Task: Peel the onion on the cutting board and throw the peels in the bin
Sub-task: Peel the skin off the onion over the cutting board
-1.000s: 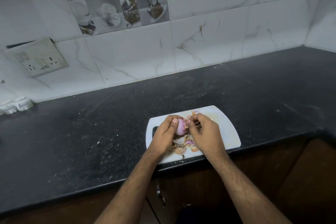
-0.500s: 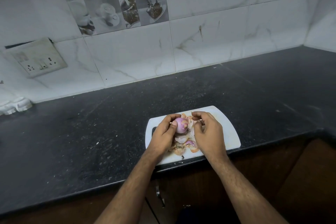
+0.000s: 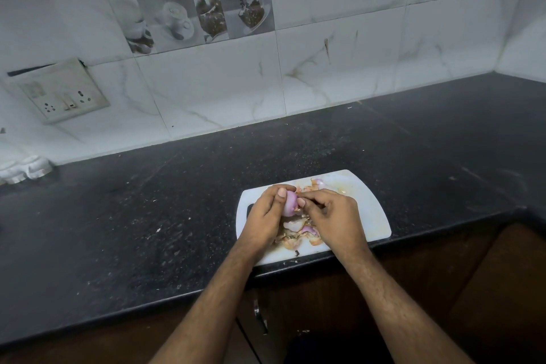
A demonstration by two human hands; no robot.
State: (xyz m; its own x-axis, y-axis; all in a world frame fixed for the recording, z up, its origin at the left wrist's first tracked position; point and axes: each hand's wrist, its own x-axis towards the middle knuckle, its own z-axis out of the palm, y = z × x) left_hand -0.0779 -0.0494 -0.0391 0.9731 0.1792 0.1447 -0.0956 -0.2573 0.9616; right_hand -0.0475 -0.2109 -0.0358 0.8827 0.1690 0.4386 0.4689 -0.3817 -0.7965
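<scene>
While the left hand (image 3: 267, 216) cradled the onion (image 3: 289, 204) above the cutting board (image 3: 373, 210), the right hand (image 3: 334, 217) pinched at its skin, best pulled slowly so strips joined the peels (image 3: 298, 235) below

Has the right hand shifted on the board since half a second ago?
Yes. The right hand has closed in leftward on the onion, its fingertips now at the bulb; the cutting board itself has stayed put.
</scene>
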